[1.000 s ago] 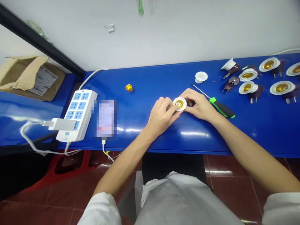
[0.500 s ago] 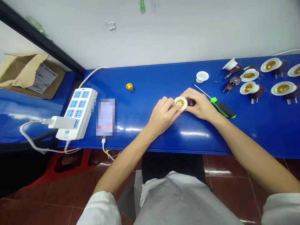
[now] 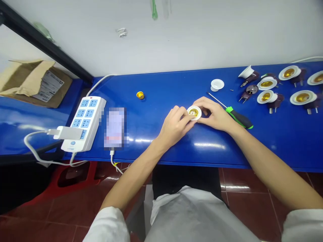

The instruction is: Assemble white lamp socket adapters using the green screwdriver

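Between my two hands is a bulb socket (image 3: pixel 198 109) with a white rim and a gold threaded inside, its opening facing up toward me. My left hand (image 3: pixel 176 121) is closed on its left side, the thumb reaching over the rim into the gold cup. Around the right side, the fingers of my right hand (image 3: pixel 211 113) are closed too; the underside of the socket is hidden by them. A screwdriver (image 3: pixel 238 117) with a green and black handle lies beside my right wrist. Behind it stands a loose white ring (image 3: pixel 217 84).
A gold threaded shell (image 3: pixel 140 95) stands on the blue table (image 3: pixel 166 84). Several plug-in bulb sockets (image 3: pixel 302 97) are grouped at the right, with a small screw (image 3: pixel 231 90) nearby. At the left are a power strip (image 3: pixel 94 126), a phone (image 3: pixel 115 127) and a cardboard box (image 3: pixel 57 95).
The view has shifted slightly. Both hands keep their grip on the socket, and nothing else has visibly moved.
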The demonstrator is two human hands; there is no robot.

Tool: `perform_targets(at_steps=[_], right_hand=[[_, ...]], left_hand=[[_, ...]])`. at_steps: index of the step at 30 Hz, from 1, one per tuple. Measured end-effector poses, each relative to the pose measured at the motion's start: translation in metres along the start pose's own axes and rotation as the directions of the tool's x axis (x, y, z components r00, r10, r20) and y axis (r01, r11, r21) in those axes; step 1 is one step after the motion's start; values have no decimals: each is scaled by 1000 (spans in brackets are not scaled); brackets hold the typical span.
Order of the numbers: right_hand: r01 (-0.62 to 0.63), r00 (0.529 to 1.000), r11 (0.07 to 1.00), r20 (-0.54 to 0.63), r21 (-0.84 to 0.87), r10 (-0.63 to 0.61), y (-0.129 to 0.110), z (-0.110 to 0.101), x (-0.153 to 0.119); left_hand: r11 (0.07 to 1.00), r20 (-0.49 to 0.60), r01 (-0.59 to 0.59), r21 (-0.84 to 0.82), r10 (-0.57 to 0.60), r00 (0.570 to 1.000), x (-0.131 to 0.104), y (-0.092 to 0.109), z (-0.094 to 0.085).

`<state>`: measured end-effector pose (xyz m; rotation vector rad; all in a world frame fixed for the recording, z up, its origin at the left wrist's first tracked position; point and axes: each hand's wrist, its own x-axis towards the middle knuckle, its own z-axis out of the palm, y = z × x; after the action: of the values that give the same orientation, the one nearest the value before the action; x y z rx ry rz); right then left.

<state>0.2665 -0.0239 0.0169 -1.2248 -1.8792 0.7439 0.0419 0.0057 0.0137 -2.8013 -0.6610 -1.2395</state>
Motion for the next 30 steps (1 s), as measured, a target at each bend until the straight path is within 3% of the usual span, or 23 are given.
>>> perform_targets(at_steps=[9,20,22,25,27,29,30], right_hand=[[-16,999,1000,44,4,16,-3,-2,0],[-41,994,999,105,26,38,1,-7,-4],[-48,992,999,116,-17,50,-7,-22,-12],[-125,992,966,-59,-228,115,-18,-64,-25],[-308,944,827,-258,-470,205,-17,-98,-25],[-389,917,738,-311,-551,250,-6,-126,-17],[-401,916,685,-275,-609,292,2,-136,-10]], left_hand=[[1000,-8,9,-27,-9,1000,0,-1,-1],[975,0,149,-168,-151,989,3,-5,-9],[964,-20,186,-187,-193,981,3,-9,-8],[948,-73,233,-218,-253,965,2,-15,-7],[936,-90,267,-230,-293,952,1,-18,-6],[925,-88,297,-236,-325,942,1,-21,-4],[921,-85,306,-240,-334,939,1,-22,-4]])
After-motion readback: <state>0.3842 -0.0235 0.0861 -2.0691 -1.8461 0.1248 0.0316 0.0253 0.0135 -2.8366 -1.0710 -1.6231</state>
